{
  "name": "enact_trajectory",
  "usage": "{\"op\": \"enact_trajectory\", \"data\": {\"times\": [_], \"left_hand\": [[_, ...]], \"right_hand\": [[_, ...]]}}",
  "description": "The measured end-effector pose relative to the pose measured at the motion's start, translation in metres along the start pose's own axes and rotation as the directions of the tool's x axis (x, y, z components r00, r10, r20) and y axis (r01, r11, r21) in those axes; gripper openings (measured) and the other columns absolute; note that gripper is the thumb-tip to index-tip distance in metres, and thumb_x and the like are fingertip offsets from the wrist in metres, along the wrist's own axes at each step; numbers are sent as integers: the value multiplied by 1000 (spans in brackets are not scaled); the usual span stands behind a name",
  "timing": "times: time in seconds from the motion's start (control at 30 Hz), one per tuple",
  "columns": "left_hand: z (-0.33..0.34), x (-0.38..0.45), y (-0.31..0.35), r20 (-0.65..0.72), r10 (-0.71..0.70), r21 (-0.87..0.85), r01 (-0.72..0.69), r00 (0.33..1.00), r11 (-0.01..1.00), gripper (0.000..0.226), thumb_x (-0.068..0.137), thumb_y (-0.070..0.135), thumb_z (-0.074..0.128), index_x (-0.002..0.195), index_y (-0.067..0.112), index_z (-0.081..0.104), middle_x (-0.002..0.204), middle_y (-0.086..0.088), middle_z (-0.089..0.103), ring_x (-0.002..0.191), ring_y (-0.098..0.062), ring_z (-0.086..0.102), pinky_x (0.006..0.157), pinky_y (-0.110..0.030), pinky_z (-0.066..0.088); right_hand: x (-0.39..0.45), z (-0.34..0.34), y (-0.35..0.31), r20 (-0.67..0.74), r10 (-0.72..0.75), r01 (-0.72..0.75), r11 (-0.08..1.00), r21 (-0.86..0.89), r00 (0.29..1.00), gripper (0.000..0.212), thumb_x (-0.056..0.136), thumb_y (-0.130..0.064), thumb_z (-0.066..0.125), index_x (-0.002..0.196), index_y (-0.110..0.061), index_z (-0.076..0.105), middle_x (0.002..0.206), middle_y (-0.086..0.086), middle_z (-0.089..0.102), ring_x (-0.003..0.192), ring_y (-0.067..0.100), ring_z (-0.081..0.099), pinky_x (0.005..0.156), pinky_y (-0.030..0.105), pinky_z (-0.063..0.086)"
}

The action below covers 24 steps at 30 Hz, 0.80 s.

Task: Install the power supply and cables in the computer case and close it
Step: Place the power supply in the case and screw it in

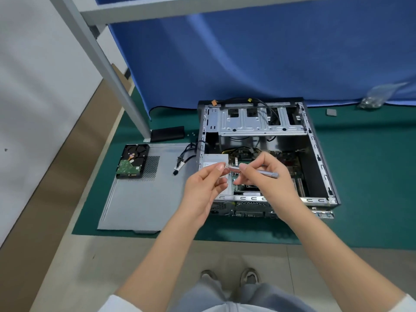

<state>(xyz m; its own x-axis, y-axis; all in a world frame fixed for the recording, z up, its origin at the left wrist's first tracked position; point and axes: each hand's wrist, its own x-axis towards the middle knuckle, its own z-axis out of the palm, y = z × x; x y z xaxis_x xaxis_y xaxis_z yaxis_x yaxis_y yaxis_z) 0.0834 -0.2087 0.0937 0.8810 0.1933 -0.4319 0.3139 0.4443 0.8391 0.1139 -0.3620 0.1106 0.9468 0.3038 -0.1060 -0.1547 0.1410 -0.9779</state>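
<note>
the open computer case (315, 140) lies on its side, silver power supply (215, 159) seated inside at its left, black cables (184, 158) trailing onto the detached side panel (144, 199).

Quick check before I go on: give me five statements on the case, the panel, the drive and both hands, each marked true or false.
1. The grey metal computer case lies open. True.
2. The black hard drive with a green circuit board sits inside the case. False: it lies on the detached grey side panel.
3. The right hand holds the slim silver screwdriver. True.
4. The left hand rests flat on the green mat. False: it pinches the screwdriver's tip.
5. The side panel is fitted on the case. False: it lies beside it.
</note>
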Motion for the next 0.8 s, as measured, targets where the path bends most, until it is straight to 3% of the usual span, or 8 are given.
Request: {"op": "enact_trajectory", "data": {"times": [0.2,0.4,0.67,0.8], "left_hand": [[-45,-12,6,9,-38,17,38,999,999,11,88,17,65,92,10,72,79,1,72,66,-5,63,64,-17,52],[-82,-21,-1,8,-111,-56,111,994,992,14,90,15,62,97,4,68,76,0,71,64,-5,63,63,-17,53],[-88,-29,-14,-6,-149,-136,147,989,980,19,88,18,65,99,3,68,83,-4,71,68,-7,64,65,-17,53],[-84,-28,-18,-13,-152,-165,148,988,975,20,86,18,66,99,3,68,84,-5,71,69,-7,66,65,-17,53]], "right_hand": [[-16,44,13,-23,22,-23,999,-26,999,23,86,-15,68,69,-20,54,70,14,70,74,24,71,71,24,54],[-29,76,31,-39,101,-99,994,37,994,17,86,-4,65,76,-5,51,68,15,69,68,23,70,67,25,55],[-38,80,30,-52,129,-130,991,-12,990,16,83,-3,68,78,0,54,66,12,69,66,18,69,62,19,53],[-40,74,36,-70,176,-172,983,58,982,11,80,1,69,79,0,58,70,8,69,70,20,70,67,25,57]]}}
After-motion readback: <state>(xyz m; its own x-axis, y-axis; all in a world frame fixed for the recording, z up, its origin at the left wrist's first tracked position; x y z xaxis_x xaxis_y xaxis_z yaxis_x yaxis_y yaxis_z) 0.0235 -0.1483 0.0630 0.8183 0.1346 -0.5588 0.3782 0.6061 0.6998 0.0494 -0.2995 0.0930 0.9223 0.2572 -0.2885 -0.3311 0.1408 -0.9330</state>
